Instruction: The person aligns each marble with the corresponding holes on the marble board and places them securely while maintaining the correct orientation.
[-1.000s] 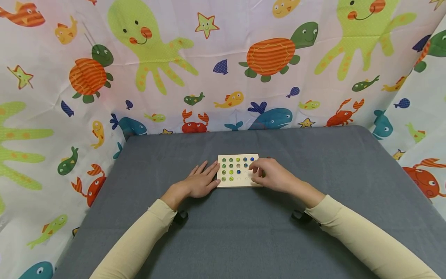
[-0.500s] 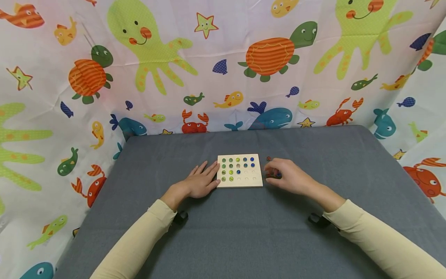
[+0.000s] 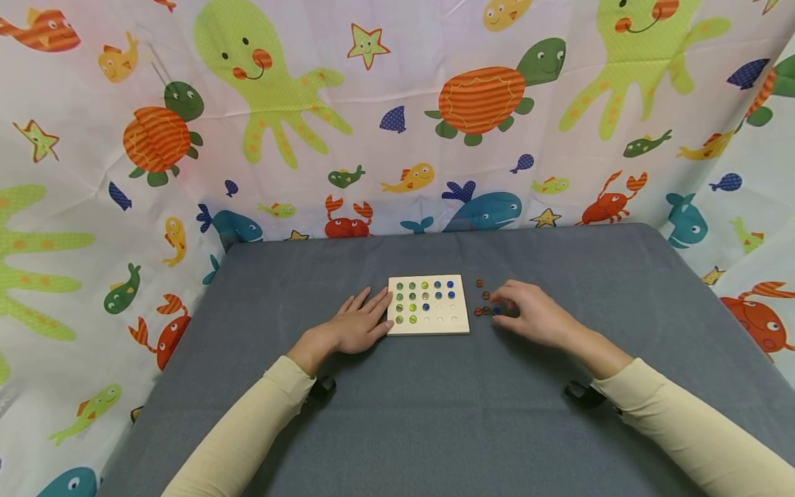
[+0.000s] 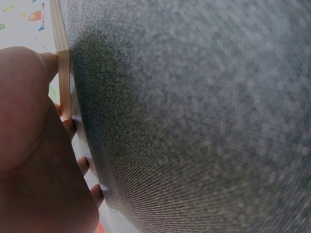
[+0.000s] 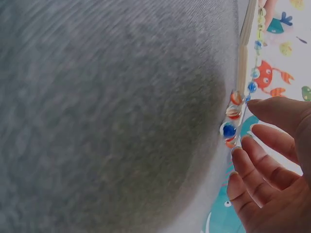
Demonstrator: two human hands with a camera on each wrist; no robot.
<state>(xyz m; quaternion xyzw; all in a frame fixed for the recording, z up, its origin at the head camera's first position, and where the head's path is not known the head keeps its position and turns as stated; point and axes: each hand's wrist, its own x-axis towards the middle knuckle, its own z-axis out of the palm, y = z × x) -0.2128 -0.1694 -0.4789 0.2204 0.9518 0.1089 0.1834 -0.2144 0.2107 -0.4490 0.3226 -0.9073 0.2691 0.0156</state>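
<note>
A pale wooden board [image 3: 428, 330] with rows of small round hollows lies on the table. Green, yellow and blue marbles fill much of it, while several hollows toward the lower right hold nothing. Fingers spread, my left hand [image 3: 355, 327] lies flat with its fingertips and thumb at the board's left edge. To the right of the board are loose reddish marbles [image 3: 479, 283] and a blue marble [image 5: 228, 130]. Over this group hovers my right hand [image 3: 539, 316], fingers loosely bent and thumb apart from them; nothing is seen between them. Some marbles are partly hidden behind this hand.
A grey cloth covers the table [image 3: 397, 414]. Behind and at both sides hangs a white curtain [image 3: 397, 83] printed with sea animals. A dark strap is visible at each wrist, below the sleeve cuff.
My right hand has moved right, from above the board's right side to the loose marbles, uncovering the board and several reddish marbles. My left hand has stayed in place.
</note>
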